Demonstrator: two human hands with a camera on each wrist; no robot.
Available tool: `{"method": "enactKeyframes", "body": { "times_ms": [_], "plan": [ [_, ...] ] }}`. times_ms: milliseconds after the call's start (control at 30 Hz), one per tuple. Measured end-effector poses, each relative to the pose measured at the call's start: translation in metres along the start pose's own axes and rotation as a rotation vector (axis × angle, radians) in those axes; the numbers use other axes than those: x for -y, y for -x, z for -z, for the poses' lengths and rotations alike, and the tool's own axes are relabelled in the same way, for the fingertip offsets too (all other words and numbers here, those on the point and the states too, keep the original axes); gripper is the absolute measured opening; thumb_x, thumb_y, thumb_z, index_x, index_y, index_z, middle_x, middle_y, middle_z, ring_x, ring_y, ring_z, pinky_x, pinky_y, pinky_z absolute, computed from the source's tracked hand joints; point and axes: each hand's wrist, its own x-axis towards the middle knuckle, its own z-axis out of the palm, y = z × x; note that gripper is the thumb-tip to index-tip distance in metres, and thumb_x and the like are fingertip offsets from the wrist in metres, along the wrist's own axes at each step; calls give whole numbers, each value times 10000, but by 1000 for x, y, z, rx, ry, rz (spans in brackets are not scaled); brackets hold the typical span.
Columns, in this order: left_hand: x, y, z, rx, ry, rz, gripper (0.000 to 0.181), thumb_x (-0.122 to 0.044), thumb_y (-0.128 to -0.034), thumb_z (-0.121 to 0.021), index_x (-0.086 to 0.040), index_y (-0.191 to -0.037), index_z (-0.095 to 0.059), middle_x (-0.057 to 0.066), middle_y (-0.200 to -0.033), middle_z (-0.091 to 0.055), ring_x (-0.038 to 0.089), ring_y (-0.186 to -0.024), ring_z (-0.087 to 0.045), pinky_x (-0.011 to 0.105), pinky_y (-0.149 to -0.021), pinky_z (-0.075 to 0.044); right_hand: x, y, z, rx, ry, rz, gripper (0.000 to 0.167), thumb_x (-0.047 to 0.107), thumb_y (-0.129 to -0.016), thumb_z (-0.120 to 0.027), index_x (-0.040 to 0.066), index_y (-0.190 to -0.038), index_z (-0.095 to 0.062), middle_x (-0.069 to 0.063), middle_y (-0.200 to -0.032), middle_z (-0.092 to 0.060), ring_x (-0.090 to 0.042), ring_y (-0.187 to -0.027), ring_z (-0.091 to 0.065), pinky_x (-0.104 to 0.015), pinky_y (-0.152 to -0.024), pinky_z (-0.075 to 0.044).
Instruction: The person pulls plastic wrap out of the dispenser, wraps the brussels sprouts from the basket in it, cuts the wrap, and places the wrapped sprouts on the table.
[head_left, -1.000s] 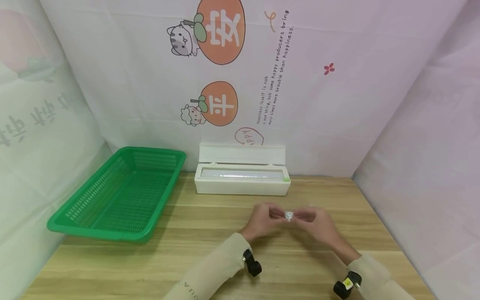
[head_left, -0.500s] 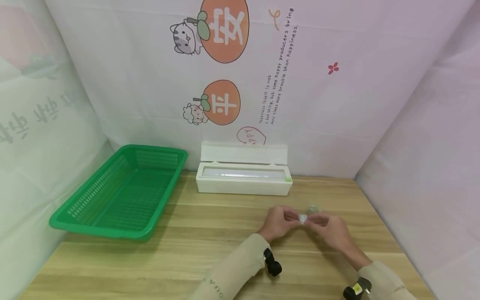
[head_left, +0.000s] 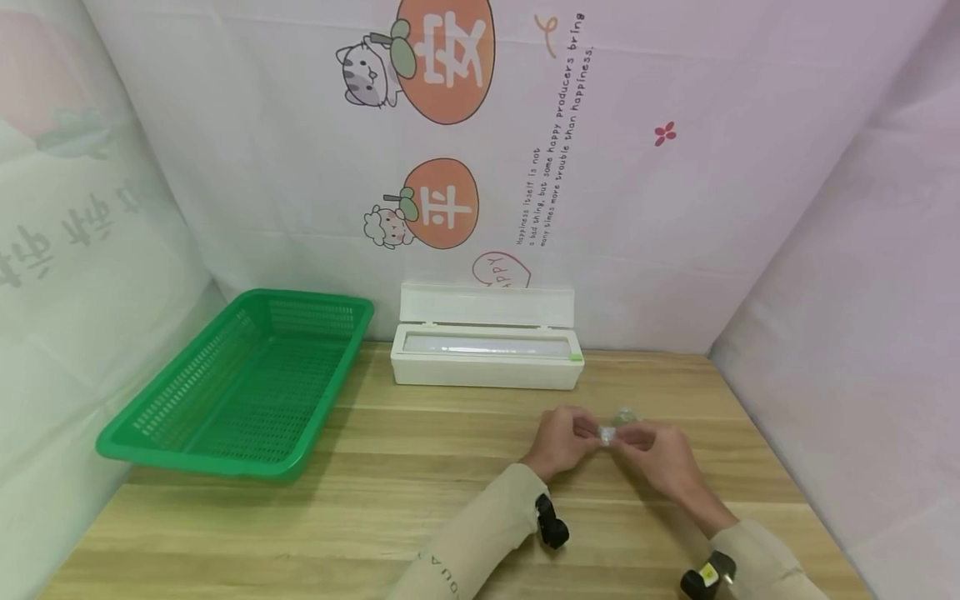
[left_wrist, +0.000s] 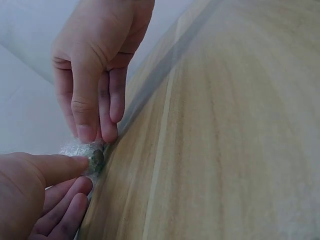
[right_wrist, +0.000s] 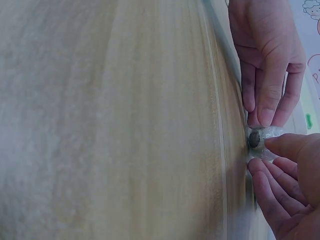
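A small bundle in crinkled clear plastic wrap (head_left: 606, 435) is between the two hands, low over the wooden table. Its inside shows dark and greenish in the left wrist view; what it is cannot be told. My left hand (head_left: 558, 442) pinches the bundle from the left, thumb and fingertips on it. From the right, my right hand (head_left: 662, 460) pinches the other side. The right wrist view shows a dark oval end on the wrapped bundle (right_wrist: 256, 140). Just behind the right hand lies a second small greenish, clear-looking piece (head_left: 626, 415), partly hidden.
A white cling film dispenser (head_left: 486, 372) with its lid raised stands at the back against the printed cloth wall. To the left sits a green plastic basket (head_left: 303, 442). Pale cloth walls border the wooden table (head_left: 360, 533) at the back and both sides.
Both hands, holding the bundle, have shifted a little to the right, then stayed nearly still over the last half second. The second piece behind them shows more now.
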Motion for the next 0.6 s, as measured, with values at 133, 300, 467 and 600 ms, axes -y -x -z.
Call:
{"method": "enactKeyframes", "body": {
  "times_ms": [133, 300, 467, 600],
  "plan": [
    [2, 2, 4, 21, -13, -27, 157, -36, -894, -831, -19, -1039, -772, 82, -992, -814, 16, -833, -741, 104, -735, -583, 0, 0, 0, 1, -24, 17, 204, 217, -942, -811, 79, -1090, -786, -143, -1103, -804, -237, -951, -784, -268, -775, -654],
    [10, 9, 22, 64, -81, -102, 256, 3, -907, -758, 13, -1163, -749, 124, -1114, -799, 95, -974, -764, 123, -833, -588, 5, 2, 8, 16, -27, 28, 207, 150, -916, -825, 67, -1100, -778, -154, -1087, -805, -231, -929, -787, -229, -758, -644],
    [6, 21, 57, 105, -314, -128, 460, -42, -875, -737, -26, -1333, -692, 104, -1331, -739, 181, -1221, -708, 237, -1039, -572, 18, 2, 26, -56, 69, 99, 233, 180, -958, -786, 45, -1145, -756, -147, -1082, -807, -268, -930, -790, -333, -786, -663],
    [-8, 35, 92, 112, -488, -124, 519, -118, -930, -742, -63, -1432, -627, 95, -1470, -659, 250, -1381, -615, 379, -1183, -505, 38, 2, 34, -82, 138, 155, 349, 267, -1021, -715, 14, -1261, -715, -193, -1175, -781, -358, -1026, -775, -506, -871, -652]
  ]
}}
